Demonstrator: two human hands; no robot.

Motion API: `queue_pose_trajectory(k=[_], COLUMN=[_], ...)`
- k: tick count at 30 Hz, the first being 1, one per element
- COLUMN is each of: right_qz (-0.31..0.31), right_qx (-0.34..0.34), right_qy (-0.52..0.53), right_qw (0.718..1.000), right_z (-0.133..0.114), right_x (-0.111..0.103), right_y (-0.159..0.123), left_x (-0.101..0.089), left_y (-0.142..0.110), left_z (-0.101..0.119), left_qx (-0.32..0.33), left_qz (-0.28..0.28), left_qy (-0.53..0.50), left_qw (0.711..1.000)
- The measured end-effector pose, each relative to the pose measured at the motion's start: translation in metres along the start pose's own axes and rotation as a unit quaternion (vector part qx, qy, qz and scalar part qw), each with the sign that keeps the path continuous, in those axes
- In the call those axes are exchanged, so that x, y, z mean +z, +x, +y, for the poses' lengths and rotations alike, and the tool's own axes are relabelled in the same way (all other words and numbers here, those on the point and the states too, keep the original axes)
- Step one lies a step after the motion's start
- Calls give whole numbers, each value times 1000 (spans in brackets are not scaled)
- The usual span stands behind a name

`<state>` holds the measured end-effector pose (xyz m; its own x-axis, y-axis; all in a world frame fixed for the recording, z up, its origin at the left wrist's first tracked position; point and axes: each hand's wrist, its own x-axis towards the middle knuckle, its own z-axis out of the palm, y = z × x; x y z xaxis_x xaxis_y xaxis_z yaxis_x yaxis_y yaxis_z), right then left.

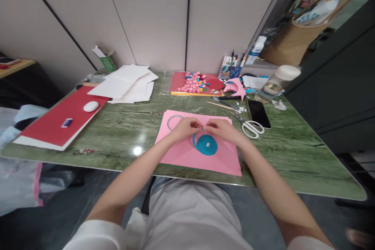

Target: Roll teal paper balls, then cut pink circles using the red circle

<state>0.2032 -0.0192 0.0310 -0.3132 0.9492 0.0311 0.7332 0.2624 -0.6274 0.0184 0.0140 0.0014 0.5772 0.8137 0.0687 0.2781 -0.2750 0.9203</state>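
Have a flat blue disc (205, 150) on the pink sheets (175, 152), on the near side of the grip, with a small white square (208, 145) on top and a narrow blue strip (193, 139) curving round its left side and up toward the grip. Pinch at that strip with left hand (189, 128) and right hand (221, 129), thumbs drawn against fingers and fingertips almost meeting; cannot make out the exact hold behind the fingers. See a thin pale ring (168, 123) on the sheets, partly covered by the left hand. Find white-handled scissors (250, 127) just off the sheets' right edge, with a dark phone (259, 113) just beyond. Meet a slim wooden stick (221, 105) past the far edge. See green tabletop (123, 129) stretching left to a red card (52, 123) and right past the scissors, with its near edge just below the sheets.
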Motion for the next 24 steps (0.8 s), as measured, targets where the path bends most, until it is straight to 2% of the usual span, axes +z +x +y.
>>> queue_pose_trajectory(k=[4,11,13,18,21,24], right_qz=[47,90,92,78,62,69], right_qx=[-19,-31,-30,-19,-25,-23], right_qy=[-2,28,45,84,114,192], right_qw=[999,995,994,993,991,979], right_z=[6,5,4,5,7,12], right_x=[15,12,12,13,14,17], right_y=[-7,-14,-14,-16,-15,-12], left_x=[4,10,9,9,9,9], left_y=[0,-1,0,1,0,-1], left_z=[1,7,5,0,1,4], left_qx=[16,25,16,-13,-7,-8], left_qz=[39,76,76,35,43,52], left_qy=[39,48,38,4,11,3], left_qw=[998,996,996,999,999,999])
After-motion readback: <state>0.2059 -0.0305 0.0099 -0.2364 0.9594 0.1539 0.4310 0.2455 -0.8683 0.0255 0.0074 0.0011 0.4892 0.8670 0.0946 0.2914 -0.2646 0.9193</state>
